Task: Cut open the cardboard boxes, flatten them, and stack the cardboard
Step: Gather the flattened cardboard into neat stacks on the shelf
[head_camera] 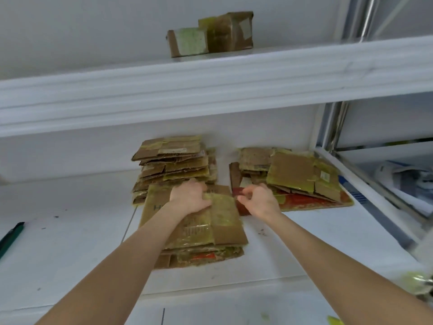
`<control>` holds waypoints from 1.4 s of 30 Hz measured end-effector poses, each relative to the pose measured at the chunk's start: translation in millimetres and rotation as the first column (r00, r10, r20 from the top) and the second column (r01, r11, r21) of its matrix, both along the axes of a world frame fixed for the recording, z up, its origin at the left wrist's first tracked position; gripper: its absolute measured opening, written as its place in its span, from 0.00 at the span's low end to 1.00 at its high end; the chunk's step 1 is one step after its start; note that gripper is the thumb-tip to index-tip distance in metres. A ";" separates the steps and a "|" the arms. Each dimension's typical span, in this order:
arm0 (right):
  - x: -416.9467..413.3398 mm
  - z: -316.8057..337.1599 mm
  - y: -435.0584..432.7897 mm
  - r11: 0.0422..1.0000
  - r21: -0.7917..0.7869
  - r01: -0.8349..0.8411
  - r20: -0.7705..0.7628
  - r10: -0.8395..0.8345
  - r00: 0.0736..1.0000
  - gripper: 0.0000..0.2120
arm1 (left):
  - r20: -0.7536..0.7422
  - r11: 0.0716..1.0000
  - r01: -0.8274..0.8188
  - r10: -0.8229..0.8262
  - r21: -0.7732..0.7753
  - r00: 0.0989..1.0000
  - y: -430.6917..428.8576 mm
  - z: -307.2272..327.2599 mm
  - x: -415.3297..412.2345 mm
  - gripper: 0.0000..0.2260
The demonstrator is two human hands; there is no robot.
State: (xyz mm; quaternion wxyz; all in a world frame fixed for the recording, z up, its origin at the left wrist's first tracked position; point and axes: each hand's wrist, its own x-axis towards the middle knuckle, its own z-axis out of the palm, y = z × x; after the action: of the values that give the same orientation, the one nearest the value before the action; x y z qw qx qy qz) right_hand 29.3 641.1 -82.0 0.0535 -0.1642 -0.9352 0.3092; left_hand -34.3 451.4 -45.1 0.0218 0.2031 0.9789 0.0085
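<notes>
The white shelf ran wide below me; on it lay the near stack of flattened cardboard, a taller stack just behind it, a red sheet under more cardboard to its right, and two uncut boxes on the ledge above it. My left hand gripped its top sheet's far edge; my right hand pinched the red sheet's corner. I judged a sharp tug could send the glossy taped layers sliding apart.
</notes>
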 end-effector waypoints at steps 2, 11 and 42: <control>1.1 4.4 20.7 0.999 -0.015 0.047 -0.035 -0.047 0.998 0.16 | -0.027 0.992 0.021 -0.018 0.125 0.999 31.0 2.8 -0.1 0.20; 18.2 -4.1 159.7 0.896 -0.124 0.426 0.007 -0.429 0.903 0.32 | 0.336 0.776 -0.155 -0.078 0.611 0.939 194.5 -19.4 -5.5 0.40; -71.3 -12.7 211.4 0.751 -0.655 0.079 -0.083 -0.176 0.981 0.24 | 0.437 0.488 -0.450 0.149 0.748 0.887 200.0 -59.6 -112.4 0.20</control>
State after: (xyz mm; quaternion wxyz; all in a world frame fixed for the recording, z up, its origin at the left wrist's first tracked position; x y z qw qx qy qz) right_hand -42.0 852.5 -94.7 0.0794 -0.2141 -0.7507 0.6199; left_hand -146.7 651.4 -104.7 0.0760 0.0083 0.8582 0.5076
